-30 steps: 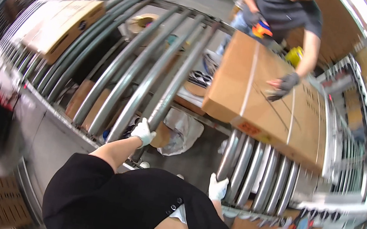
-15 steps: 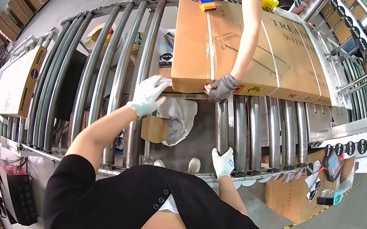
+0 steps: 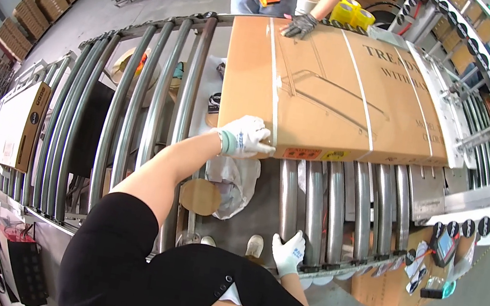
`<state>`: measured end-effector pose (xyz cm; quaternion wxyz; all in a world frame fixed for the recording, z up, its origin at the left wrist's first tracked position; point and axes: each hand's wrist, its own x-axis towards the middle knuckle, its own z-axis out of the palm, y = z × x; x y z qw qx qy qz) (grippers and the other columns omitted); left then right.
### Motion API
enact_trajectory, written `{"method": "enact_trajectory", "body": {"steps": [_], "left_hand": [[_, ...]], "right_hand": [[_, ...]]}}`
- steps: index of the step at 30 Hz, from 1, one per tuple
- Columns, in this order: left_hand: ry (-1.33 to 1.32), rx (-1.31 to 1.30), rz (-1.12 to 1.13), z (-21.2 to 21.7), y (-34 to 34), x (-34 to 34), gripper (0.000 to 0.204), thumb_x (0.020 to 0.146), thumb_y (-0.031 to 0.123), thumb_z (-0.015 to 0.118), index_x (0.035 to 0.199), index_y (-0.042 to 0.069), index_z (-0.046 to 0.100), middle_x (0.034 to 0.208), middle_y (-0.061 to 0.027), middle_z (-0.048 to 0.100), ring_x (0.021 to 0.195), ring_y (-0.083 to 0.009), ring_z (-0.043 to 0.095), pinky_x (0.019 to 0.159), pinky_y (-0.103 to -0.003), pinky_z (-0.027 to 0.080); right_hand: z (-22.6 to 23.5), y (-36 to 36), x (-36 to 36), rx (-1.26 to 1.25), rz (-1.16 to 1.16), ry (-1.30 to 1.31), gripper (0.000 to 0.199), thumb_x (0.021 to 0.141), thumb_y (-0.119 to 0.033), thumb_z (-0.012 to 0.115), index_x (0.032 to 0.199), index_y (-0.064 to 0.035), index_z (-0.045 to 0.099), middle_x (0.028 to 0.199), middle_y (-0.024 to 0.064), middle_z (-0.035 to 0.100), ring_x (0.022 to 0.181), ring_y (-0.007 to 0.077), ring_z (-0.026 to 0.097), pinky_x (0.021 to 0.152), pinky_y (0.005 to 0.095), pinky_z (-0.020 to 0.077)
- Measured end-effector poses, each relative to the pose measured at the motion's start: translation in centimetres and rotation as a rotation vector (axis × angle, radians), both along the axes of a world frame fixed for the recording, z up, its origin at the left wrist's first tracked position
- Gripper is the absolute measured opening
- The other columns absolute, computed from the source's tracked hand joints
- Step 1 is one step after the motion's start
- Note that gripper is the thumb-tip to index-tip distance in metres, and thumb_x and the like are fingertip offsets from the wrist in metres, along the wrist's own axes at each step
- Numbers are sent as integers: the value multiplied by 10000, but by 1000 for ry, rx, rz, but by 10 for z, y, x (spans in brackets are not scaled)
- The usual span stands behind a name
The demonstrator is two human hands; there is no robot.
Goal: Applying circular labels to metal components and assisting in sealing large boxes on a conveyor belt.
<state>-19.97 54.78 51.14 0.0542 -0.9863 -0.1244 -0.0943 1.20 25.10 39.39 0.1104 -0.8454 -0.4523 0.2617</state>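
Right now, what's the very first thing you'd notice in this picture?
The big brown box with white straps jumps out first, lying flat on the shiny metal rollers in the upper middle. The left hand, in a white glove, presses on the box's near corner, while the right hand rests on the rollers' near edge. Across the box, another person's gloved hand lies on its far edge.
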Motion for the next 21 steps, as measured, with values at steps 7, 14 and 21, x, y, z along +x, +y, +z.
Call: {"method": "enact_trajectory", "body": {"steps": [7,14,21], "left_hand": [[-121,25,-42,-4,12,-5,334,717,260,677,1046,312,681,832,-58,515,742,-248,541,627,-362,476],[-67,-8,5,-17,11,-16,361,685,301,695,1046,316,682,884,-51,507,825,-258,540,669,-367,509],[-163,2,-81,-13,21,7,451,642,198,663,1082,298,676,863,-39,452,736,-227,483,593,-318,484]], "right_hand": [[0,116,-65,742,427,109,511,728,-192,718,1161,-8,517,1030,206,593,987,382,559,867,484,449],[-96,199,-96,14,370,565,475,809,-388,649,1104,-18,607,1044,208,660,999,328,631,885,399,483],[-274,255,-85,314,-152,1385,439,897,-392,536,1178,-55,566,1240,152,580,1063,262,587,941,353,427]]}}
